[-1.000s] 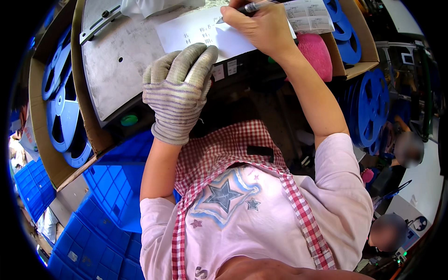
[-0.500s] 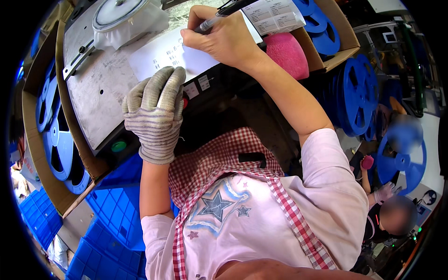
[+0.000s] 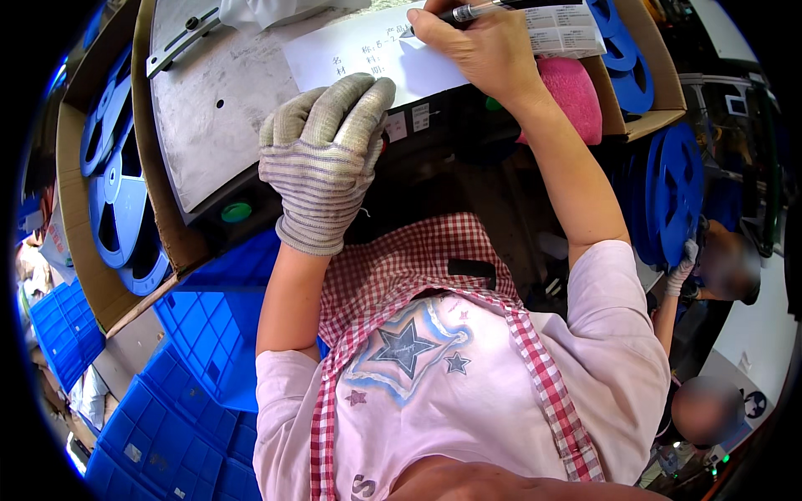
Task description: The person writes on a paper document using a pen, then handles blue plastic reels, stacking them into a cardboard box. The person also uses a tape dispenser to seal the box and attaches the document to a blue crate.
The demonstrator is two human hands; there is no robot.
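A white paper sheet (image 3: 430,73) with handwritten dark lines lies on a grey metal surface at the top of the view. My bare right hand (image 3: 494,60) is closed round a pen (image 3: 476,12), its tip close to the upper line of writing. My left hand (image 3: 313,171) wears a striped, grey-white knitted glove. Its fingers lie side by side, stretched out over the sheet's lower edge, with the thumb mostly hidden. To the right of the sheet is a card with printed labels (image 3: 566,32), next to a pink cloth-like pad (image 3: 572,98).
Cardboard boxes with blue plastic reels stand at left (image 3: 73,221) and upper right (image 3: 664,79). More blue reels (image 3: 675,196) stand at right, touched by another person's gloved hand (image 3: 683,265). Blue crates (image 3: 171,447) fill the lower left. A slotted metal bar (image 3: 184,43) sits on the metal surface.
The whole view has shifted, so the sheet and both hands appear farther right and higher. More writing shows on the top line. A co-worker's gloved hand now reaches the blue reels.
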